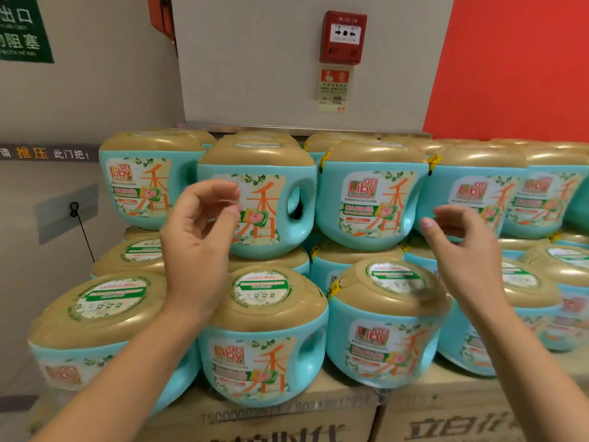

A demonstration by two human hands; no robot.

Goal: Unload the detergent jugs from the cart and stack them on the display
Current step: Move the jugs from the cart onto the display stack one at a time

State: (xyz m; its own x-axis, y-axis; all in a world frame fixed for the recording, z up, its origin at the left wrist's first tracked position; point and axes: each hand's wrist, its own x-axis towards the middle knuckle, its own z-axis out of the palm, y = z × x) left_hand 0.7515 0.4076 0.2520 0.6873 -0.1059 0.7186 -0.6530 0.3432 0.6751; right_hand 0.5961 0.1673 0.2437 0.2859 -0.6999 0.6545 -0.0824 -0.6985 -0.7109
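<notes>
Head view of the display w/ both hands raised.

(a) Progress: teal detergent jugs (369, 202) w/ gold caps stand in at least two tiers on cardboard cartons (287, 416), and the rows run off the right edge. We judge the stack well advanced. The cart is out of view, so we cannot tell how many jugs are left to unload. From this angle we see no obvious gap in the upper tier.

(b) Left hand (194, 237): the forearm reaches up from lower left. The fingers are loosely curled w/ the thumb apart from them, and nothing is held. The hand sits in front of the label of the top-tier jug (264, 202) at centre; we cannot tell whether it touches.

(c) Right hand (462, 247): the forearm comes from lower right, fingers relaxed and half bent, empty. It hovers in front of the upper tier, above a front-row jug (385, 330).

(d) Background: grey wall (248, 74) w/ a red fire-alarm box (343, 36), red panel (510, 59) at right, green sign (22, 27) upper left.

Next step, in our judgement: either a small alignment of the upper tier or a trip to the cart for another jug
</notes>
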